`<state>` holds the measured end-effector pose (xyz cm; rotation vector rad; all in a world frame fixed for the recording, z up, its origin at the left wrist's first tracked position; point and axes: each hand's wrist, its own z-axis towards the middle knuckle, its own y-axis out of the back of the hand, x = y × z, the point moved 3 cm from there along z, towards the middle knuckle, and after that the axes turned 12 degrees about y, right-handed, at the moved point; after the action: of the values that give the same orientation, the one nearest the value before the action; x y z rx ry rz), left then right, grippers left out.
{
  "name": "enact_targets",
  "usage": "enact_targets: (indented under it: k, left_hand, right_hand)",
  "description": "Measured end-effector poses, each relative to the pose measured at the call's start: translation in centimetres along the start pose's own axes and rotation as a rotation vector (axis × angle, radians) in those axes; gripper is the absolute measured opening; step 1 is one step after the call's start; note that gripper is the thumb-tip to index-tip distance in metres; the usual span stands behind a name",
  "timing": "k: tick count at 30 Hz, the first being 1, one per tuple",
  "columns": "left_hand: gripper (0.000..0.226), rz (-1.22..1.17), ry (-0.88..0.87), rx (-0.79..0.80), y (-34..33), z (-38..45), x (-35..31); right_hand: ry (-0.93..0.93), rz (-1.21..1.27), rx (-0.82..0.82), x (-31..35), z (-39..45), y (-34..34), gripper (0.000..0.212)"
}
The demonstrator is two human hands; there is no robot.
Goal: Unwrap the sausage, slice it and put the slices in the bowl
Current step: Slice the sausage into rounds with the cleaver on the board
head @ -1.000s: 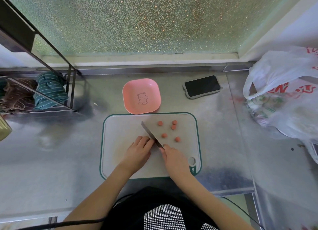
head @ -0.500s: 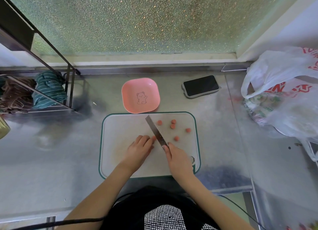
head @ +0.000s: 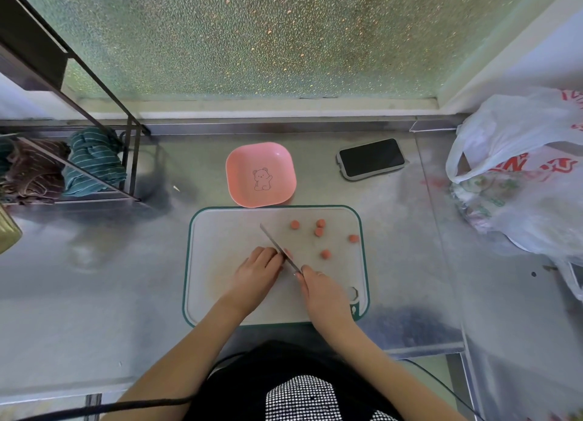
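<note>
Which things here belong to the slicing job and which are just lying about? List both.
Job: knife, in right hand; sausage, mostly hidden under left hand; five slices; board; bowl, with no slices in it.

Lying about: phone, bag, cloths, rack.

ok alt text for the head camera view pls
Seen from above, a right hand holds a knife against the sausage under the left hand on a cutting board. Five slices lie on the board; the pink bowl behind it is empty.
</note>
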<state>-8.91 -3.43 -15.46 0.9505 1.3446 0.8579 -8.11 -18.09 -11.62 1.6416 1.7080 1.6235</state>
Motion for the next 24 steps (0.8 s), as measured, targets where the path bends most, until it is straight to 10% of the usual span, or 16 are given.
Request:
enact_targets:
  k: [24]
  left_hand:
    - [0.014,0.021,-0.043,-0.082,0.7,0.2,0.1]
  right_hand:
    - [-0.038,0.153,-0.096,0.3,-0.4,0.3,0.037]
